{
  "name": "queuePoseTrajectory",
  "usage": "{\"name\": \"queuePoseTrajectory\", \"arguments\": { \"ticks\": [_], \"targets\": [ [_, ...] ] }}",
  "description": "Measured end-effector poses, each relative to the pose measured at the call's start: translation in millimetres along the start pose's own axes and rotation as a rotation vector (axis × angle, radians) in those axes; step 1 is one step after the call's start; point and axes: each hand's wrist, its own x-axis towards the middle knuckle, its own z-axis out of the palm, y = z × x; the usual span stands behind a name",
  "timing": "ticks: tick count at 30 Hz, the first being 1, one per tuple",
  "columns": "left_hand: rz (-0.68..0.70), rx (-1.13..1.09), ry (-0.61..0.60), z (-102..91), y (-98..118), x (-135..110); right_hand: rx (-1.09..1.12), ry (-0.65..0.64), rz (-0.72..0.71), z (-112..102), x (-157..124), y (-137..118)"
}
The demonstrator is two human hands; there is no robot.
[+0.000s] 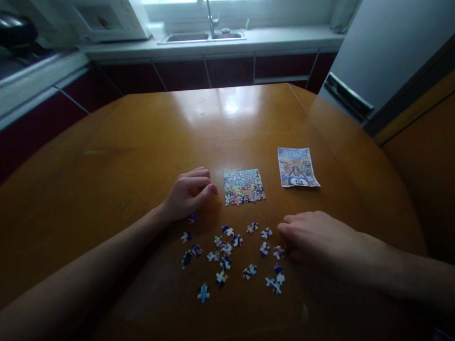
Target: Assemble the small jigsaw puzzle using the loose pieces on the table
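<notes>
Through the head view I have both hands over the counter (137, 144), one on each side of a partly assembled puzzle and its scattered pieces. My left hand (187, 194) lies with its fingers loosely bent and its thumb pointing toward the assembled puzzle (244, 187), which sits just to that hand's right, close but apart; whether anything is tucked under those fingers I cannot tell. My right hand (315, 237) is knuckles-up with the fingers curled inward and down, their tips hidden from me, so I cannot tell if it has hold of a piece. Right at its fingers is a small patterned piece (278, 252), either touching them or just beside them. The loose pieces (226, 248) spread between my two hands and nearer to me, with a blue piece (203, 292) nearest me among them and a dark piece (193, 218) just below the left hand. Beyond the right hand lies a creased picture sheet (296, 168), to the right of the assembled puzzle. Far past both hands I see a sink (187, 37) with a tap (210, 17).
</notes>
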Motion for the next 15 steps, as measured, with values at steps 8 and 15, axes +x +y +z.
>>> {"name": "queuePoseTrajectory", "arguments": {
  "ticks": [8,15],
  "targets": [
    [-0.011,0.023,-0.006,0.4,-2,0,0.139,0.037,-0.1,-2,0,-2],
    [-0.004,0.036,0.002,1.4,0,1,0.262,0.267,0.065,-3,25,11]
  ]
}}
